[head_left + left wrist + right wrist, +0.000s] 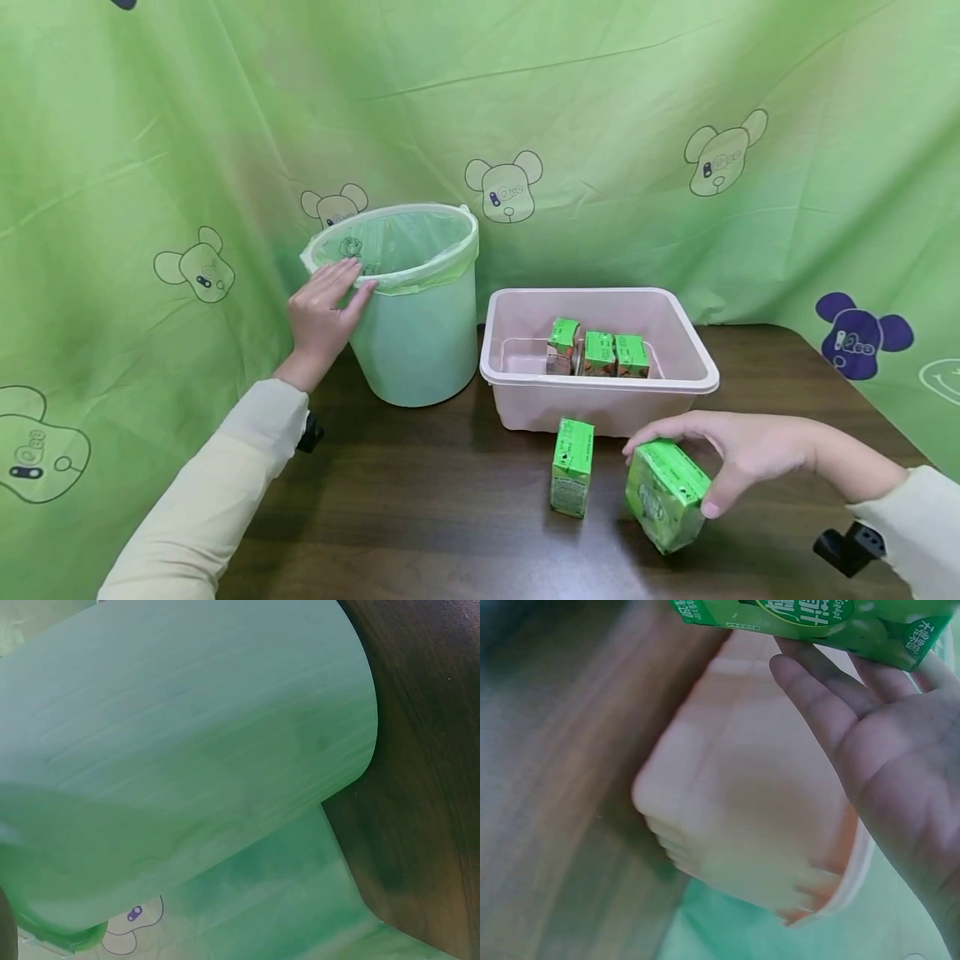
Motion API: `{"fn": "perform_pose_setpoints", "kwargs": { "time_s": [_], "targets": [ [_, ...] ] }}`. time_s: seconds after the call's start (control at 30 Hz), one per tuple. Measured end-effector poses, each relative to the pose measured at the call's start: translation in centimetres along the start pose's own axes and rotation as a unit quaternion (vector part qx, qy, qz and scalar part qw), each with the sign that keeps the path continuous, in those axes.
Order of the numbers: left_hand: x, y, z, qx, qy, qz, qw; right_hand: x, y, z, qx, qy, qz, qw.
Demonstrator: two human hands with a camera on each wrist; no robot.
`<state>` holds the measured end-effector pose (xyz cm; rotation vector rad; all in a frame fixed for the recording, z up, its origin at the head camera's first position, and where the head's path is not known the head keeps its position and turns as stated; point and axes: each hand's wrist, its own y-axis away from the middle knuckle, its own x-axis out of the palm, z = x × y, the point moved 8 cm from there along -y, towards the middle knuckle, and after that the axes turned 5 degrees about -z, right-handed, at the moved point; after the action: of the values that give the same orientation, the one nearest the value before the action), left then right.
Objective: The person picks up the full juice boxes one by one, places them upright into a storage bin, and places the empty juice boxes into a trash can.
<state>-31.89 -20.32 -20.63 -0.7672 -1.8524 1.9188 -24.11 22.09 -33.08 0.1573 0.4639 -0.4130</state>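
In the head view my right hand point(738, 454) holds a green juice box point(667, 496) between the thumb and fingers at its upper edges, tilted, close over the table. Its printed side with white lettering shows at the top of the right wrist view, above my palm point(907, 765). Left of it, another green juice box point(572, 467) stands upright on the table. My left hand point(324, 308) rests at the rim of a light green bin point(420, 342), fingers straight along the near left side. Only a sliver of that hand shows in the left wrist view.
A pale pink tub point(600, 408) stands behind the juice boxes, right of the bin. Inside lie several green-topped boxes point(598, 350). A thin bag point(420, 233) lines the bin. Green cloth point(600, 108) with bear heads hangs around the brown table point(435, 500).
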Motion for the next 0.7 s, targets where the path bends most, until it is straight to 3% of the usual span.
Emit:
{"fn": "perform_pose_setpoints", "kwargs": {
  "time_s": [0.27, 0.37, 0.5, 0.7],
  "targets": [
    [-0.1, -0.1, 0.0, -0.006, 0.001, 0.004, 1.0000, -1.6, -0.3, 2.7, 0.030, 0.045, -0.034, 0.9980],
    [-0.1, -0.1, -0.1, -0.003, -0.002, 0.008, 1.0000, -2.3, -0.5, 4.2, -0.014, 0.093, -0.047, 0.9944],
    [-0.1, -0.2, -0.1, 0.003, -0.007, 0.010, 0.9999, -3.2, -0.8, 5.8, -0.040, 0.125, -0.064, 0.9893],
    [-0.1, -0.2, -0.1, -0.001, -0.006, 0.007, 1.0000, -4.2, -2.1, 7.8, -0.035, 0.094, -0.073, 0.9923]
  ]
}}
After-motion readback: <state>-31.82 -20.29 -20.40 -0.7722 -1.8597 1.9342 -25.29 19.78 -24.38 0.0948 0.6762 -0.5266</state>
